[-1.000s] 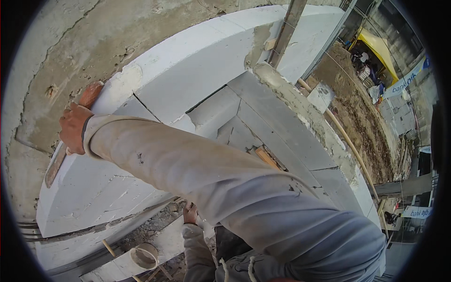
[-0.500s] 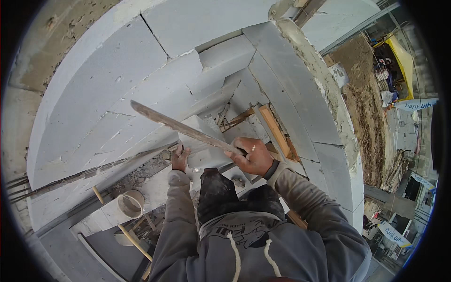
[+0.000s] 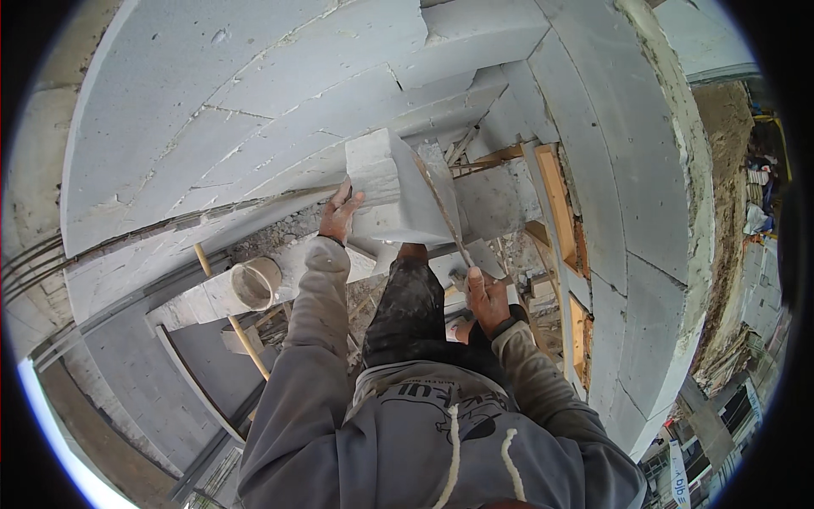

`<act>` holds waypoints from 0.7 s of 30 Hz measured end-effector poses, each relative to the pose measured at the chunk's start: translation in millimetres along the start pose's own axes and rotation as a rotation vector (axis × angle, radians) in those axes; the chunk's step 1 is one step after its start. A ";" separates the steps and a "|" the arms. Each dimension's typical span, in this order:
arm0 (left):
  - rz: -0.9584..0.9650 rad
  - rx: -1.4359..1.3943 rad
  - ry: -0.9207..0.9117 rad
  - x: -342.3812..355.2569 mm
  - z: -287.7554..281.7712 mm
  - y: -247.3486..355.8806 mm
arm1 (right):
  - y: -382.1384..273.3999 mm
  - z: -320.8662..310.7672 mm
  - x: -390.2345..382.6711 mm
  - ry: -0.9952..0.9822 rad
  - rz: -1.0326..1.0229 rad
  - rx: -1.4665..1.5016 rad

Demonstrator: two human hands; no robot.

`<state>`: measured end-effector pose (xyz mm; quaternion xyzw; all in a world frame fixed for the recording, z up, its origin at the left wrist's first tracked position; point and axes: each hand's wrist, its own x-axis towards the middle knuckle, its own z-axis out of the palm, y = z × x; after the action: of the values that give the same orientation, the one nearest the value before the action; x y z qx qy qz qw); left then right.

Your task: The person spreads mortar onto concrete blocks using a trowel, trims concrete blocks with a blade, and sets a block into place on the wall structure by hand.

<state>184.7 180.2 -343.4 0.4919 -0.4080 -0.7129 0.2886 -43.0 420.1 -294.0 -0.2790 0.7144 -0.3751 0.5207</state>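
Note:
A pale grey-white lightweight block point(image 3: 373, 193) lies in front of me, its left top face rough. My left hand point(image 3: 337, 214) rests against the block's left side, fingers stretched and apart. My right hand point(image 3: 487, 301) is wrapped round the near end of a long, narrow, rusty blade point(image 3: 439, 200). Seen nearly edge-on, the blade runs forward across the right part of the block; whether it has teeth I cannot tell. My dark-trousered leg point(image 3: 405, 314) reaches to the block's near edge, where the foot is partly hidden beneath.
A curving wall of large grey blocks point(image 3: 254, 127) rises ahead and left; another block wall point(image 3: 627, 195) stands right. A dusty bucket point(image 3: 256, 284) sits on a pale ledge at left, near a yellowish pole point(image 3: 248, 346). Wooden frame pieces point(image 3: 560, 204) and rubble lie between the walls.
The blade has swung from pointing far left to lying forward along the block. My right hand has come down and nearer. My left hand now rests against the block, and the view has shifted.

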 end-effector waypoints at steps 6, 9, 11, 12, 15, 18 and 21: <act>-0.017 -0.032 -0.018 9.6 -12.4 3.6 | 8.8 6.8 30.0 -0.040 -0.126 -0.178; 0.007 -0.037 -0.096 11.1 -8.1 5.8 | 14.9 8.5 34.1 -0.054 -0.123 -0.251; 0.035 0.059 0.052 13.2 -12.8 -5.8 | 10.5 9.8 35.5 -0.075 -0.100 -0.234; 0.038 0.058 0.057 13.0 -14.9 -13.4 | 3.0 9.7 33.7 -0.087 -0.102 -0.232; 0.142 0.842 0.486 12.6 22.6 -8.2 | -10.0 0.5 33.5 -0.098 -0.144 -0.220; 0.095 1.030 0.487 15.7 16.3 2.7 | -34.0 4.2 43.6 -0.117 -0.327 -0.193; 0.077 1.064 0.549 17.5 26.1 15.4 | -20.4 14.9 89.3 -0.119 -0.391 -0.175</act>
<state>154.3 166.1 -333.4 0.7198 -0.6371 -0.2467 0.1230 -55.6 334.4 -327.6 -0.4780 0.6446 -0.3885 0.4529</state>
